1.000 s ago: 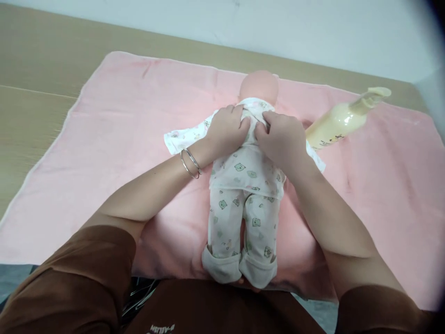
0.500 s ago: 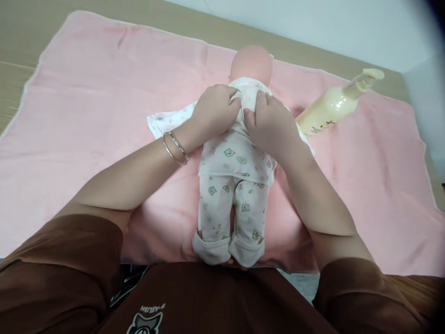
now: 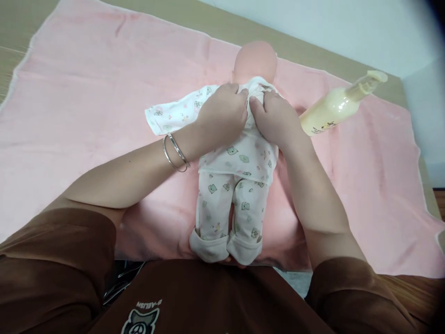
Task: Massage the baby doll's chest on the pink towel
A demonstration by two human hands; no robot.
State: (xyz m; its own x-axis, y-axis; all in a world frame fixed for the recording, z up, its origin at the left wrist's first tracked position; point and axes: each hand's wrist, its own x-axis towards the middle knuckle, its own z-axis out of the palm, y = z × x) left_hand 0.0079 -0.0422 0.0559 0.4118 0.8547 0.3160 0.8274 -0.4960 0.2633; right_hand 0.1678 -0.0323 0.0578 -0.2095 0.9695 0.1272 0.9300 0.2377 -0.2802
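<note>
Left hand (image 3: 222, 116) and right hand (image 3: 274, 123) grip the doll (image 3: 236, 160), head away.

A hand could pass over the pink towel (image 3: 69, 93) left of the baby doll (image 3: 236, 162); a pump bottle (image 3: 330, 111) lies in the way to its right.

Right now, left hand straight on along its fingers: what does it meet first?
The left hand meets the gathered neck of the doll's printed top first, already touching it; the right hand seems just beyond, depth unclear.

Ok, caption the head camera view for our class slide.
Left hand and right hand pinch a baby doll's printed top on a pink towel.
</note>
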